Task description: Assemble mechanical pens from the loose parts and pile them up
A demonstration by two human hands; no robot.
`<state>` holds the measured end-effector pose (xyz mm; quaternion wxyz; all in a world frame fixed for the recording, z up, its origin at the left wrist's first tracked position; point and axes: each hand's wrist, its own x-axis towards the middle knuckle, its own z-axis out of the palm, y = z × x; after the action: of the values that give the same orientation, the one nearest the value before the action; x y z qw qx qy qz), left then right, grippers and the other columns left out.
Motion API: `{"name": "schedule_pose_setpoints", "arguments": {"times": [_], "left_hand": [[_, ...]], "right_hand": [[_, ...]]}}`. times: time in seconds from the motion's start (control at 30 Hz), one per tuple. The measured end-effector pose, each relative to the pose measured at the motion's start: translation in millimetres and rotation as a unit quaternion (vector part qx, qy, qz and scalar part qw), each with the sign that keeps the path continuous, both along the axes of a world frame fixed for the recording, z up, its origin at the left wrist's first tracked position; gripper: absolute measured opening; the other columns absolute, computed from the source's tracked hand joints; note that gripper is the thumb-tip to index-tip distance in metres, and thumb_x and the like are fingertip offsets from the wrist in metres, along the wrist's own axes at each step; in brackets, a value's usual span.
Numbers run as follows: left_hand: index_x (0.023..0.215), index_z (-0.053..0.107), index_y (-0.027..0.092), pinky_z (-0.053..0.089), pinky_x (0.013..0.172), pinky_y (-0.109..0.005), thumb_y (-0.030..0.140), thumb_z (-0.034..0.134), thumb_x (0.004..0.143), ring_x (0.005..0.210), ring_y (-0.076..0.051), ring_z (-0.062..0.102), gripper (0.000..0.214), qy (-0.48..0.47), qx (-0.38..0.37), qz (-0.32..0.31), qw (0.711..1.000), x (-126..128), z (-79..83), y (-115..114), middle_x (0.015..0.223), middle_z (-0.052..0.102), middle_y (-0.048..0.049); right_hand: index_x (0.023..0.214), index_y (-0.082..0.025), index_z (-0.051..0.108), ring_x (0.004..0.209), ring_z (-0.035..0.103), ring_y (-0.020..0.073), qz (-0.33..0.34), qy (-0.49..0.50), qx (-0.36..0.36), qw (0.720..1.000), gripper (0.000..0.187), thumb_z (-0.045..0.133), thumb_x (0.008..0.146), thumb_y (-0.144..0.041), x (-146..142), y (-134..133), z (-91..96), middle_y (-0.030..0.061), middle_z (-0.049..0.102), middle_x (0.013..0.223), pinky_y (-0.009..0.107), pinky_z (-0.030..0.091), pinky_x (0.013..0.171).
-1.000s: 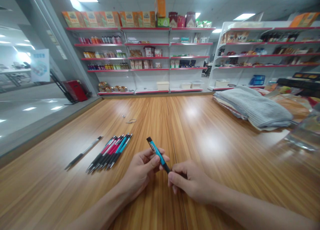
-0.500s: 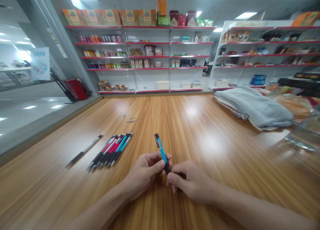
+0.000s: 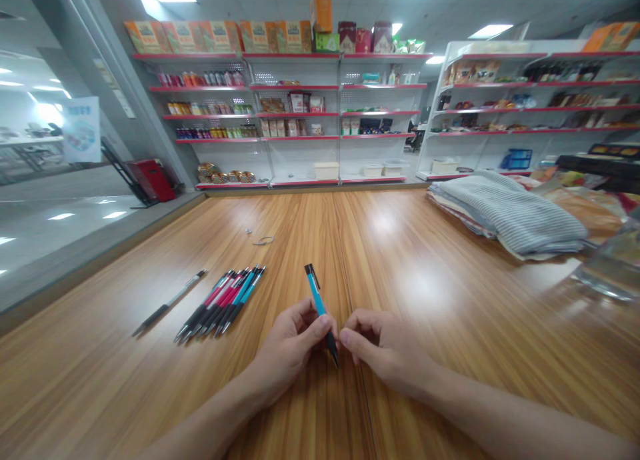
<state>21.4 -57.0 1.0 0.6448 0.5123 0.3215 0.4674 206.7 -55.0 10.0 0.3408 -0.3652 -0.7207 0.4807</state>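
Note:
My left hand pinches a blue pen with black ends, holding it upright and tilted over the wooden table. Its black tip points down between both hands. My right hand sits just right of the tip with fingers curled together, thumb and forefinger close to the pen's lower end; whether they touch it I cannot tell. To the left lies a row of several red and blue pens, and further left a single black and silver pen.
A folded striped cloth pile lies at the right, with a clear plastic item beyond it. A small ring and a tiny part lie mid-table. Store shelves stand behind.
The blue pen has turned more upright and my right hand has slipped off its lower end, moving slightly right so the black tip shows.

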Motion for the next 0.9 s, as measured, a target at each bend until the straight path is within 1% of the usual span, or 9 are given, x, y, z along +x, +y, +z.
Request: {"name": "schedule_pose_setpoints", "arguments": {"times": [0.07, 0.17, 0.23, 0.33, 0.4, 0.47, 0.53, 0.7, 0.9], "left_hand": [[0.087, 0.058, 0.013, 0.045, 0.066, -0.026, 0.034, 0.056, 0.089, 0.069, -0.013, 0.055, 0.021, 0.048, 0.027, -0.002, 0.998, 1.5, 3.8, -2.5, 0.073, 0.058, -0.0032], [0.091, 0.062, 0.013, 0.044, 0.064, -0.024, 0.034, 0.054, 0.089, 0.067, -0.013, 0.055, 0.023, 0.141, 0.078, -0.016, 0.987, 3.9, 9.2, -7.2, 0.075, 0.06, -0.0041], [0.093, 0.065, 0.014, 0.043, 0.064, -0.024, 0.034, 0.055, 0.089, 0.069, -0.014, 0.054, 0.023, 0.195, 0.112, -0.013, 0.974, 5.0, 10.3, -9.7, 0.079, 0.062, -0.0049], [0.095, 0.066, 0.015, 0.041, 0.064, -0.023, 0.035, 0.056, 0.087, 0.07, -0.014, 0.054, 0.023, 0.24, 0.128, 0.017, 0.962, 5.0, 7.3, -10.2, 0.081, 0.063, -0.0049], [0.095, 0.064, 0.015, 0.04, 0.062, -0.023, 0.036, 0.056, 0.087, 0.069, -0.014, 0.053, 0.024, 0.258, 0.119, 0.046, 0.958, 4.0, 4.1, -8.5, 0.081, 0.063, -0.0047], [0.089, 0.063, 0.015, 0.039, 0.06, -0.023, 0.038, 0.056, 0.087, 0.067, -0.013, 0.052, 0.024, 0.284, 0.119, 0.08, 0.948, 3.2, 1.8, -6.6, 0.076, 0.061, -0.0035], [0.081, 0.062, 0.015, 0.037, 0.058, -0.022, 0.039, 0.055, 0.087, 0.063, -0.013, 0.05, 0.026, 0.316, 0.133, 0.111, 0.933, 2.9, 1.3, -5.6, 0.07, 0.058, -0.0018], [0.069, 0.053, 0.016, 0.029, 0.055, -0.023, 0.036, 0.049, 0.091, 0.056, -0.011, 0.042, 0.03, 0.373, 0.196, 0.139, 0.896, 3.4, 3.2, -7.1, 0.059, 0.047, 0.0018], [0.063, 0.041, 0.017, 0.024, 0.054, -0.024, 0.033, 0.041, 0.094, 0.054, -0.01, 0.038, 0.035, 0.377, 0.218, 0.127, 0.891, 0.9, -0.4, -6.7, 0.058, 0.039, 0.0026]], "right_hand": [[0.09, -0.014, 0.059, 0.057, 0.054, 0.0094, -0.014, 0.052, -0.026, 0.998, 0.026, 0.053, 0.091, -0.039, -0.3, 1.3, -0.6, 0.0, 0.06, 0.066, 0.021, 0.041, 0.053], [0.108, -0.015, 0.055, 0.058, 0.055, 0.01, -0.038, 0.099, -0.052, 0.993, 0.034, 0.06, 0.087, -0.041, -0.3, 3.3, -3.6, -0.002, 0.058, 0.065, 0.021, 0.043, 0.054], [0.102, -0.014, 0.057, 0.056, 0.054, 0.0089, -0.06, 0.121, -0.061, 0.989, 0.032, 0.061, 0.086, -0.042, -0.3, 4.9, -5.4, -0.0021, 0.056, 0.064, 0.02, 0.041, 0.051], [0.082, -0.013, 0.057, 0.047, 0.046, 0.0061, -0.102, 0.149, -0.078, 0.981, 0.032, 0.057, 0.088, -0.045, -0.6, 7.9, -6.3, -0.0015, 0.056, 0.059, 0.018, 0.035, 0.043], [0.079, -0.013, 0.056, 0.043, 0.043, 0.0052, -0.14, 0.167, -0.093, 0.972, 0.035, 0.056, 0.087, -0.048, -0.7, 10.3, -5.9, 0.0001, 0.059, 0.061, 0.018, 0.03, 0.039], [0.078, -0.013, 0.056, 0.04, 0.042, 0.0047, -0.172, 0.184, -0.107, 0.962, 0.037, 0.058, 0.085, -0.05, -0.3, 12.5, -5.7, 0.0012, 0.061, 0.063, 0.018, 0.028, 0.037], [0.074, -0.014, 0.056, 0.038, 0.039, 0.0043, -0.187, 0.193, -0.119, 0.956, 0.039, 0.059, 0.084, -0.051, 0.5, 14.1, -6.1, -0.0003, 0.058, 0.057, 0.018, 0.025, 0.035], [0.07, -0.013, 0.058, 0.036, 0.034, 0.0053, -0.18, 0.201, -0.133, 0.954, 0.041, 0.058, 0.085, -0.051, 2.5, 14.3, -7.9, -0.004, 0.046, 0.042, 0.019, 0.022, 0.035], [0.07, -0.014, 0.056, 0.039, 0.038, 0.0064, -0.149, 0.203, -0.112, 0.961, 0.037, 0.059, 0.086, -0.048, 2.8, 13.9, -6.1, -0.0035, 0.048, 0.044, 0.021, 0.024, 0.038]]}}
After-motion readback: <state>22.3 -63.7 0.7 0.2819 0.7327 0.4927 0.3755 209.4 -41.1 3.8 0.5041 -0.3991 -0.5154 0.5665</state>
